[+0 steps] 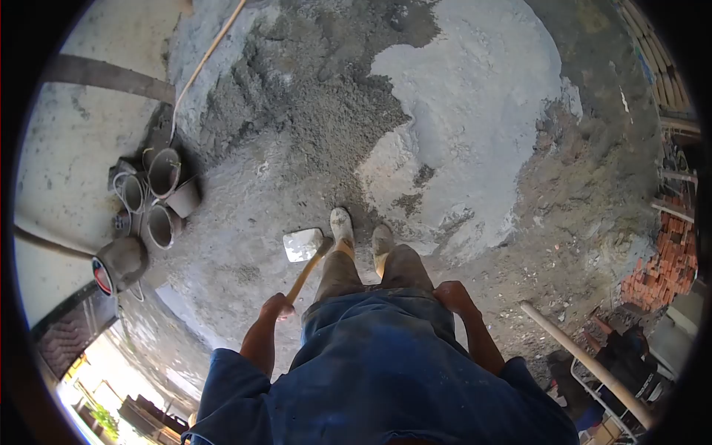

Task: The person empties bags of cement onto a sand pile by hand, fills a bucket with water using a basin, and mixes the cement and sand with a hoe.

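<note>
My left hand is closed around the wooden handle of a hoe. The hoe's broad, pale-coated blade lies on the ground, left of my light-coloured boots. My right hand is at my right thigh, against the edge of my dark shorts. Its fingers look curled; whether they pinch the cloth is hidden. In front of my boots spreads a heap of grey, coarse sandy mix. Pale grey powder lies over its right side.
Several mortar-stained buckets and a larger container stand by the left wall. A long thin pole leans at upper left. At right are stacked red bricks, a thick wooden pole and a person in dark clothes.
</note>
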### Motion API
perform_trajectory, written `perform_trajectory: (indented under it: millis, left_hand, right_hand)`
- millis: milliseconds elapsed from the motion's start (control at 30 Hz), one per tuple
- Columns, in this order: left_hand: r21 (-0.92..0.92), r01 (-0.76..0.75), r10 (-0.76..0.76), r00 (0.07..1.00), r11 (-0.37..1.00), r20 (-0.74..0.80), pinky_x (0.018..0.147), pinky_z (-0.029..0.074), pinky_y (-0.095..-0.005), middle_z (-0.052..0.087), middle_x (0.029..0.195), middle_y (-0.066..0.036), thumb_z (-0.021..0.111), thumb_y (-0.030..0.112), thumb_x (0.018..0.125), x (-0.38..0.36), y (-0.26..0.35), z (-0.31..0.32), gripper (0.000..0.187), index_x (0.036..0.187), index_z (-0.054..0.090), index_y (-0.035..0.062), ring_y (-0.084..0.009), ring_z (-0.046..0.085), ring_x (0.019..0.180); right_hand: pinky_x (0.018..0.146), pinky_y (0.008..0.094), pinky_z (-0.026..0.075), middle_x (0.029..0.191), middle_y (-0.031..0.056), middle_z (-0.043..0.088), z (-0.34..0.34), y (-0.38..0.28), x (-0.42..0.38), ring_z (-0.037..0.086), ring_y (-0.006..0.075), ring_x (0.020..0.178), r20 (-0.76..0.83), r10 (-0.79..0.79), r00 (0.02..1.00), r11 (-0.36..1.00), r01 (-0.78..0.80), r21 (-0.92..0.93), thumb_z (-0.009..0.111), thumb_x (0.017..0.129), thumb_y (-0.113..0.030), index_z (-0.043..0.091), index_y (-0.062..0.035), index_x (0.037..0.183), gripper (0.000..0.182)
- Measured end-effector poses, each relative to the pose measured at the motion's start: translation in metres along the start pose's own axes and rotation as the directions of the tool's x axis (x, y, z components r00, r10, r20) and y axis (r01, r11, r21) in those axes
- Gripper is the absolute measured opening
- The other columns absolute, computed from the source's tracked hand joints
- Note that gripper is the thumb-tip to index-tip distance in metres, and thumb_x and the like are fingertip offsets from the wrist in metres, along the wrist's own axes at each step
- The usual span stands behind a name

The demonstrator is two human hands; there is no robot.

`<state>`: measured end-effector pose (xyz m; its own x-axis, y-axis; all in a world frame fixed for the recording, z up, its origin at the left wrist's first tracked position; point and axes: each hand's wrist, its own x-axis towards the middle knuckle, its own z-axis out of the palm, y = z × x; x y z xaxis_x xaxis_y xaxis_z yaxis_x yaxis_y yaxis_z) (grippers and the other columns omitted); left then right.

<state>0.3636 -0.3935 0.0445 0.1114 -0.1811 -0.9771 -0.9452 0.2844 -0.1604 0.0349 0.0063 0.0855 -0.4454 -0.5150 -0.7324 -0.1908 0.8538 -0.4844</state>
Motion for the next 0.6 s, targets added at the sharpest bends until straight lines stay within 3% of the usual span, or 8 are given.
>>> perform_trajectory:
  millis: [167,200,233,267,300,367,500,600]
  left_hand:
    - [0.06,-0.02,0.012,0.992,0.998,0.127,0.043,0.045,-0.03,0.06,0.064,-0.008,0.077,0.021,0.075,0.024,0.017,-0.063,0.026,0.081,0.065,-0.0027,-0.0146,0.056,0.05]
    - [-0.083,0.007,0.006,0.987,0.997,0.158,0.042,0.044,-0.0307,0.058,0.062,-0.008,0.077,0.02,0.076,0.033,0.016,-0.065,0.026,0.078,0.064,-0.0023,-0.0149,0.054,0.048]
    - [-0.227,0.04,0.003,0.983,0.973,0.183,0.04,0.043,-0.0314,0.056,0.059,-0.007,0.077,0.019,0.077,0.028,0.021,-0.072,0.025,0.076,0.063,-0.0019,-0.0151,0.052,0.046]
    - [-0.242,0.052,-0.011,0.986,0.969,0.169,0.04,0.042,-0.0317,0.053,0.057,-0.008,0.076,0.017,0.079,0.022,0.026,-0.075,0.024,0.071,0.061,-0.0009,-0.0157,0.05,0.045]
    - [-0.322,0.053,0.015,0.979,0.945,0.205,0.04,0.041,-0.0318,0.053,0.057,-0.007,0.074,0.015,0.08,0.004,0.04,-0.079,0.023,0.069,0.061,-0.0004,-0.0159,0.05,0.044]
    - [-0.33,0.011,0.053,0.982,0.944,0.184,0.041,0.042,-0.0315,0.053,0.056,-0.007,0.071,0.012,0.081,-0.019,0.061,-0.086,0.022,0.068,0.058,0.0009,-0.0166,0.05,0.043]
    - [-0.387,0.016,0.045,0.988,0.922,0.148,0.041,0.043,-0.0309,0.053,0.056,-0.006,0.07,0.011,0.081,-0.064,0.103,-0.097,0.021,0.069,0.056,0.0018,-0.0165,0.051,0.043]
    - [-0.22,-0.12,0.118,0.993,0.968,-0.023,0.041,0.044,-0.0299,0.056,0.058,-0.007,0.069,0.011,0.079,-0.118,0.13,-0.095,0.018,0.076,0.055,0.0006,-0.0152,0.055,0.045]
  right_hand:
    - [0.074,0.0342,0.051,0.083,0.0166,0.069,0.008,-0.014,-0.025,0.066,0.025,0.079,0.145,0.034,0.989,0.942,-0.08,0.325,0.063,0.081,-0.019,0.07,0.0,0.09,0.022]
    - [0.074,0.0342,0.051,0.083,0.0166,0.069,0.01,-0.011,-0.024,0.066,0.025,0.079,0.139,0.039,0.99,0.933,-0.085,0.349,0.063,0.081,-0.019,0.07,0.0,0.09,0.022]
    - [0.075,0.0353,0.051,0.086,0.0165,0.069,0.013,-0.01,-0.019,0.066,0.0267,0.081,0.205,0.014,0.979,0.96,-0.07,0.272,0.063,0.08,-0.022,0.07,-0.0007,0.09,0.025]
    - [0.076,0.0364,0.051,0.089,0.0164,0.07,0.018,-0.011,-0.011,0.067,0.0284,0.083,0.266,-0.01,0.964,0.978,-0.046,0.202,0.064,0.079,-0.025,0.07,-0.0013,0.091,0.027]
    - [0.076,0.0364,0.051,0.089,0.0164,0.07,0.023,-0.015,-0.006,0.067,0.0284,0.083,0.256,-0.014,0.967,0.969,-0.05,0.243,0.064,0.079,-0.025,0.07,-0.0013,0.091,0.027]
    - [0.078,0.0398,0.051,0.097,0.0171,0.069,0.023,-0.022,0.007,0.066,0.0319,0.089,0.287,0.146,0.947,0.988,-0.156,0.014,0.065,0.076,-0.033,0.071,-0.0042,0.092,0.034]
    - [0.077,0.0429,0.052,0.099,0.0177,0.068,0.018,-0.048,0.04,0.066,0.0351,0.091,0.271,0.332,0.904,0.939,-0.345,0.0,0.065,0.074,-0.039,0.07,-0.0064,0.096,0.04]
    - [0.078,0.0429,0.052,0.1,0.0161,0.069,0.026,-0.066,0.091,0.067,0.0324,0.094,0.037,0.289,0.957,0.949,-0.291,0.12,0.064,0.079,-0.041,0.067,-0.0063,0.1,0.04]
